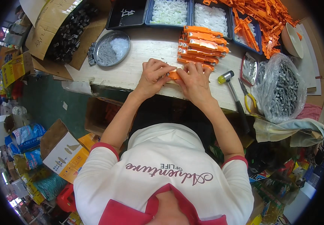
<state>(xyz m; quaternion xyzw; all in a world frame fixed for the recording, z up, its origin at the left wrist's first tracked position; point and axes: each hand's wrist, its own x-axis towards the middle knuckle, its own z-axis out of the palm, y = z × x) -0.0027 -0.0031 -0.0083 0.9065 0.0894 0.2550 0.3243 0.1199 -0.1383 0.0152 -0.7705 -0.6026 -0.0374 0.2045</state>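
An orange plastic part (174, 75) lay low at the front edge of the table (147, 47), between the two hands. The left hand (153, 78) gripped its left end, thumb and index finger pinching it; the right hand (195, 81) held the other end, fingers curled over the top and thumb toward the near side. Both sets of fingertips nearly met, hiding much of the part.

Just beyond the right hand, a stack of orange pieces (201, 44) stood close by. A round metal tray (104, 53) sat to the left, well apart from the left hand. Right of the right hand lay a hammer (234, 93), then pliers (246, 94) with yellow handles.
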